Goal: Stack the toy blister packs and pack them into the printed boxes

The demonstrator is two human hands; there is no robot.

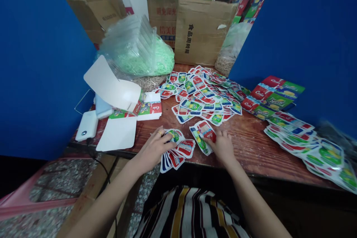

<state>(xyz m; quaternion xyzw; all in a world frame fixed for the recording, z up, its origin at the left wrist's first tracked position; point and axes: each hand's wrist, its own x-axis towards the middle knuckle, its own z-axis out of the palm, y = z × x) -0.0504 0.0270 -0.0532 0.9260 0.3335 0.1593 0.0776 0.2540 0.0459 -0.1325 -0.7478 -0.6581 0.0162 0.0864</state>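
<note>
Printed sachets (pixel 205 95) litter the frame's centre. Left hand (pixel 154 148) pins a fanned stack (pixel 175 150), keeping it together; right hand (pixel 222 145) pinches two packets (pixel 203 134).

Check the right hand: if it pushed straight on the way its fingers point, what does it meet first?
The right hand rests on a small packet, fingers aimed up-left across the table. Past a bare strip of wood, it would likely first reach the near edge of the loose packet pile. Depth is uncertain.
</note>
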